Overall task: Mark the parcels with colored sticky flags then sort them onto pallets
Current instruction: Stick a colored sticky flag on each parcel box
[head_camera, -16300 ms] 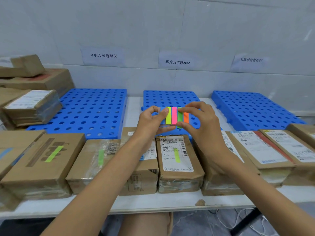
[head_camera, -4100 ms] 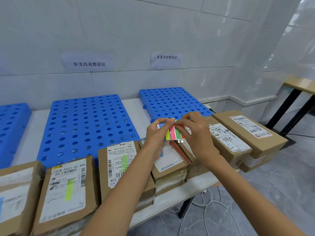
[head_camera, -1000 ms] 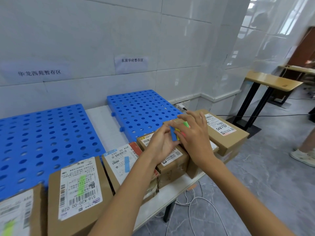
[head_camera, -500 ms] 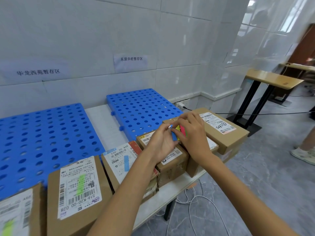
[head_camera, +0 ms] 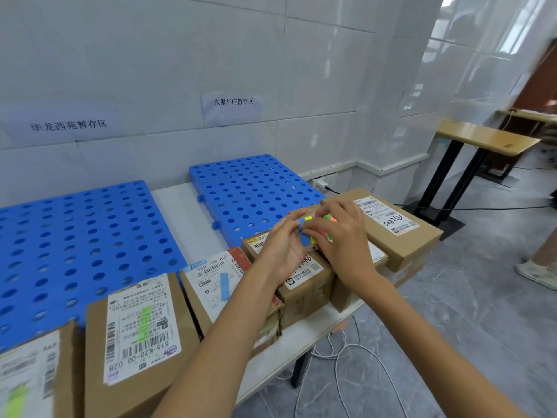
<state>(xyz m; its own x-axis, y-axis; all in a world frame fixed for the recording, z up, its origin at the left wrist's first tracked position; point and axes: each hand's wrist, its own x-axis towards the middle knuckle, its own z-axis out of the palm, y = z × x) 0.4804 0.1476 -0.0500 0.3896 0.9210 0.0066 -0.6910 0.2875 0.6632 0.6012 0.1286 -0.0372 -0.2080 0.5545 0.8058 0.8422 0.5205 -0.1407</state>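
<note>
Your left hand (head_camera: 281, 251) and right hand (head_camera: 342, 241) both pinch the small pad of coloured sticky flags (head_camera: 305, 237), just above the brown cardboard parcels (head_camera: 304, 297) along the white counter's (head_camera: 177, 218) front edge, near its right end.

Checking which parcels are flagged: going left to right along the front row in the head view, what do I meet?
parcel with yellow-green flag → parcel with green flag → parcel with blue flag → small parcel with no flag showing → large parcel at the right end, no flag showing either.
</note>
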